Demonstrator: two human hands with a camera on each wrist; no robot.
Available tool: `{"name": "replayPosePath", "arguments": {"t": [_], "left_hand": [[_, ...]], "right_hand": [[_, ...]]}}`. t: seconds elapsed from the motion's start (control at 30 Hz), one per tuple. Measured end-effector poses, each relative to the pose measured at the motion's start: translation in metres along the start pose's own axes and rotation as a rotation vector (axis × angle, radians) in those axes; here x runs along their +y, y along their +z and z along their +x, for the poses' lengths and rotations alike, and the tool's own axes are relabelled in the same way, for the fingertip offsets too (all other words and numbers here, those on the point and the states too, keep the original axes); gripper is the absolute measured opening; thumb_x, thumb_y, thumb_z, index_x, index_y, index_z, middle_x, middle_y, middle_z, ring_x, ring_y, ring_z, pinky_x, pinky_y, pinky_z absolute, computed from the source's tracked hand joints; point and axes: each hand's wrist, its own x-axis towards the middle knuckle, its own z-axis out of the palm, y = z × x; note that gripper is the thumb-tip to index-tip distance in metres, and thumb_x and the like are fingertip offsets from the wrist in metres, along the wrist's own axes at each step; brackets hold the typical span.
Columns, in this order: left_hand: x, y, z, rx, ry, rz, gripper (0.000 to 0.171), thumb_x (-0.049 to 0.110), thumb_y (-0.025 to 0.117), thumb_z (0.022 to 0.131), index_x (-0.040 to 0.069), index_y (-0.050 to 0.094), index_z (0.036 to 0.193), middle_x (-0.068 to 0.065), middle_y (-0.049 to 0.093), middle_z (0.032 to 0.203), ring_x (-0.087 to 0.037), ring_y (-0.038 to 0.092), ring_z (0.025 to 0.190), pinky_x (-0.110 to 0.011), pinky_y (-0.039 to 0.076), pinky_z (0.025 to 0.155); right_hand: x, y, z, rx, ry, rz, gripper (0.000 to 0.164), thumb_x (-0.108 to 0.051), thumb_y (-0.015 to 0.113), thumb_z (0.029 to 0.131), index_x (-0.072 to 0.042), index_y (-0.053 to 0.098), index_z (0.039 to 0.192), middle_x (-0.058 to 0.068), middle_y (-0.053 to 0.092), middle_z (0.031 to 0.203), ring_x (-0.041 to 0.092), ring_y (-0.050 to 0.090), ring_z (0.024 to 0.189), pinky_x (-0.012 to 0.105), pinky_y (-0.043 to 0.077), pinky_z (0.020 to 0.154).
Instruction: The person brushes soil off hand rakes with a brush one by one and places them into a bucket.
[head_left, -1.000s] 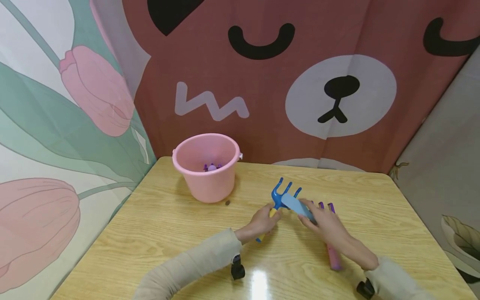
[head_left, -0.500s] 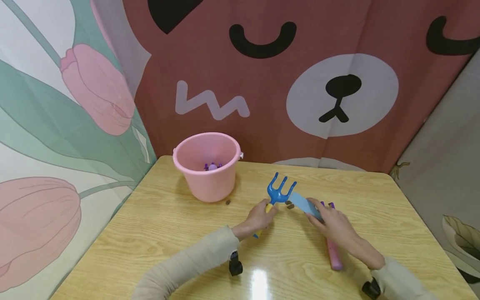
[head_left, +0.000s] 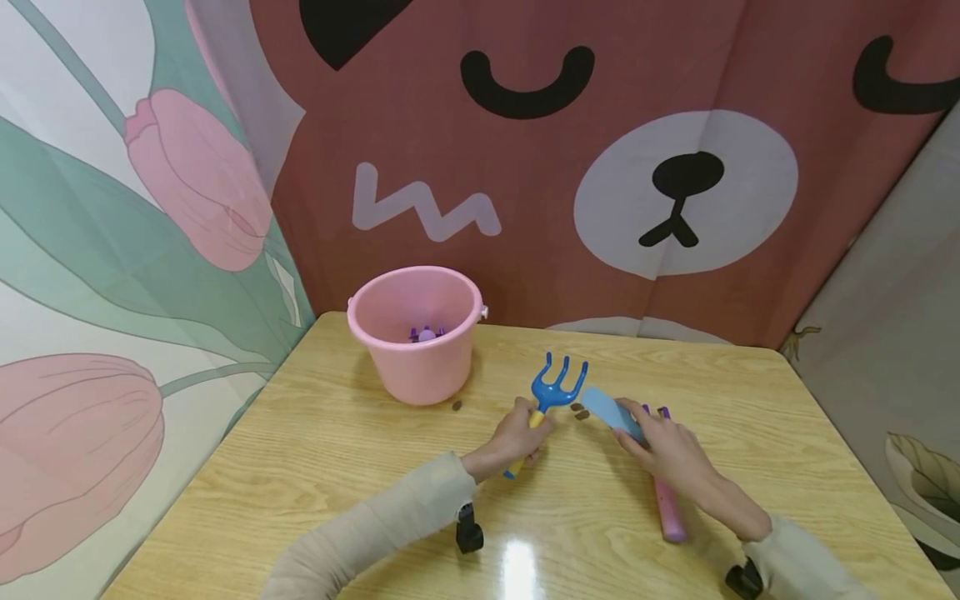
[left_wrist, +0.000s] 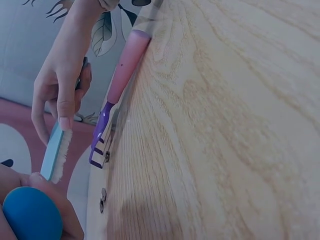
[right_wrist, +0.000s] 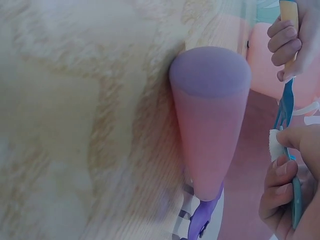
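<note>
In the head view my left hand grips the yellow handle of a small hand rake, its blue tines pointing up and away. My right hand holds a light blue brush, whose tip is just right of those tines. White bristles on the brush show in the left wrist view. Under the right forearm lies a second rake with a pink handle and purple tines, partly hidden. Its pink handle looms large in the right wrist view. Small dark bits lie on the table near the brush tip.
A pink bucket stands at the table's back left, with a purple thing inside. One more dark bit lies by its base. A printed bear curtain hangs behind the wooden table.
The blue rake has moved left and the brush slightly right, so the two no longer overlap. Dark bits between them have come into view. Over the last half second both hands barely moved.
</note>
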Motion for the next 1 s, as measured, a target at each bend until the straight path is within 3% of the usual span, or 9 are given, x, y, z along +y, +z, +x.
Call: {"name": "replayPosePath", "arguments": {"t": [0.1, 0.27, 0.4, 0.63, 0.87, 1.0], "left_hand": [[0.0002, -0.0003, -0.0005, -0.003, 0.004, -0.021, 0.021, 0.021, 0.055, 0.103, 0.008, 0.039, 0.104, -0.004, 0.049, 0.064, -0.012, 0.044, 0.045, -0.021, 0.039, 0.041], [-0.0001, -0.0002, 0.0011, -0.012, 0.019, -0.102, 0.018, 0.016, 0.055, 0.103, 0.007, 0.039, 0.106, -0.007, 0.051, 0.061, -0.011, 0.044, 0.043, -0.021, 0.039, 0.040], [0.0001, 0.0000, 0.0029, -0.002, 0.031, -0.151, 0.017, 0.013, 0.057, 0.101, 0.006, 0.042, 0.105, -0.012, 0.057, 0.061, -0.011, 0.050, 0.043, -0.023, 0.046, 0.042], [0.0010, 0.0018, 0.0030, 0.009, 0.057, -0.131, 0.021, 0.015, 0.060, 0.100, 0.001, 0.049, 0.111, -0.026, 0.063, 0.070, -0.011, 0.055, 0.044, -0.029, 0.054, 0.048], [-0.0011, 0.0045, 0.0048, 0.042, 0.074, -0.095, 0.030, 0.016, 0.063, 0.099, -0.006, 0.057, 0.118, -0.008, 0.056, 0.061, -0.012, 0.056, 0.047, -0.028, 0.053, 0.048], [-0.0007, 0.0026, 0.0050, 0.044, 0.081, -0.010, 0.030, 0.020, 0.061, 0.100, -0.002, 0.062, 0.120, -0.007, 0.057, 0.074, -0.022, 0.061, 0.057, -0.035, 0.056, 0.056]], "right_hand": [[0.0003, 0.0003, -0.0002, -0.008, 0.005, 0.002, 0.048, -0.021, 0.070, 0.094, -0.005, 0.052, 0.136, 0.007, 0.057, 0.076, 0.009, 0.042, 0.050, 0.024, 0.033, 0.038], [0.0010, 0.0006, -0.0011, -0.022, 0.004, 0.006, 0.048, -0.020, 0.070, 0.094, -0.004, 0.052, 0.135, 0.000, 0.051, 0.067, 0.007, 0.040, 0.048, 0.023, 0.031, 0.039], [0.0018, 0.0011, -0.0013, -0.015, -0.005, 0.001, 0.048, -0.020, 0.070, 0.093, -0.004, 0.053, 0.135, 0.002, 0.054, 0.070, 0.009, 0.042, 0.051, 0.024, 0.032, 0.040], [0.0036, 0.0031, -0.0022, 0.005, -0.021, -0.002, 0.049, -0.018, 0.072, 0.091, -0.002, 0.054, 0.133, 0.008, 0.061, 0.077, 0.011, 0.045, 0.055, 0.026, 0.036, 0.042], [0.0045, 0.0025, -0.0034, -0.016, -0.007, 0.006, 0.049, -0.019, 0.072, 0.092, -0.003, 0.053, 0.134, 0.004, 0.058, 0.073, 0.010, 0.044, 0.054, 0.025, 0.034, 0.042], [0.0037, 0.0006, -0.0036, -0.018, -0.011, 0.011, 0.048, -0.018, 0.071, 0.093, -0.003, 0.052, 0.135, 0.000, 0.053, 0.069, 0.008, 0.041, 0.051, 0.024, 0.032, 0.041]]}}
